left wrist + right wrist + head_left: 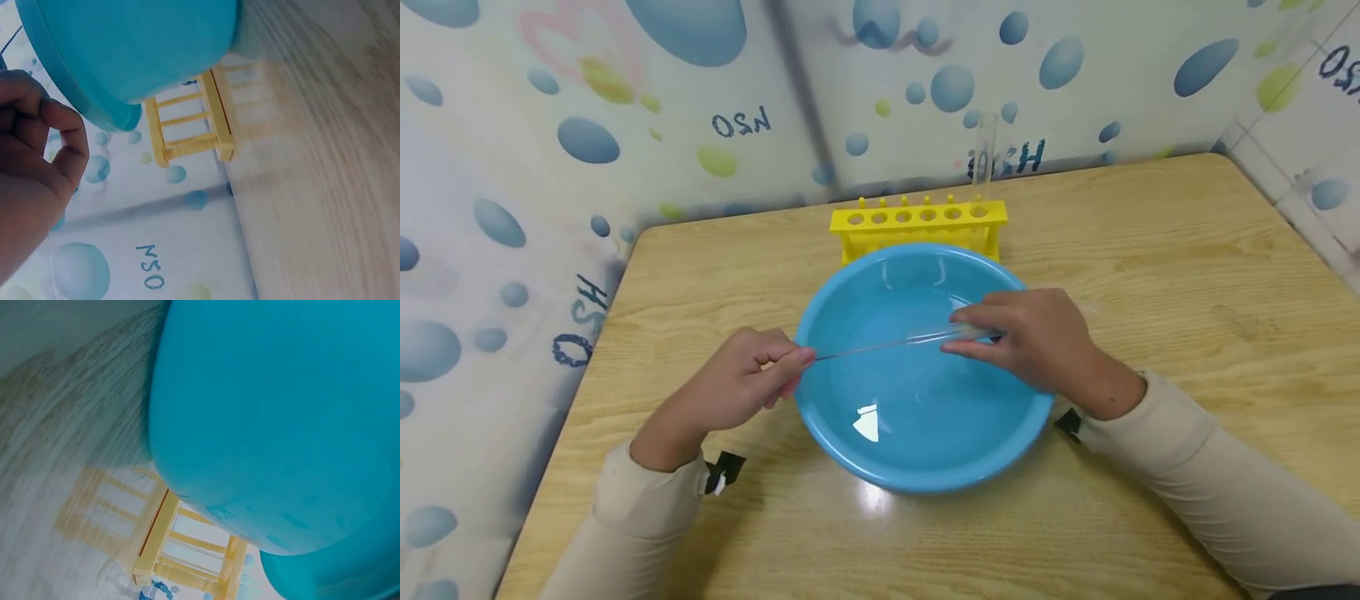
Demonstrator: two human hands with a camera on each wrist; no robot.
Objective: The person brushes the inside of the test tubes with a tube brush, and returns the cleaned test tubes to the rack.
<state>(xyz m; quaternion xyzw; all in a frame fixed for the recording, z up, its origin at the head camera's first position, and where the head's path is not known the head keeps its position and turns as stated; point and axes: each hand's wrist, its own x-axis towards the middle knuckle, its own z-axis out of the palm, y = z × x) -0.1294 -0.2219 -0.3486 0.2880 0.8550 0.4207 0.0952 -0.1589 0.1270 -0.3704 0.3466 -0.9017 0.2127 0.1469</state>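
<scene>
Over the blue basin [917, 481], my right hand [1045, 337] grips a clear glass test tube [928, 337], its mouth facing left. My left hand [741, 379] pinches the thin twisted-wire handle of a test tube brush [861, 349] by its end, just at the basin's left rim. The wire runs into the tube's mouth; a pale brush head seems to lie inside, partly hidden by the right fingers. In the left wrist view the left hand [37, 137] has curled fingers, with a bit of dark wire above it. The right wrist view shows no hand.
A yellow test tube rack [917, 218] stands directly behind the basin. One clear test tube [985, 154] stands upright in its rightmost hole. The wooden table [1150, 275] meets a wall with a bubble pattern at the back. Bright reflections in the basin suggest water.
</scene>
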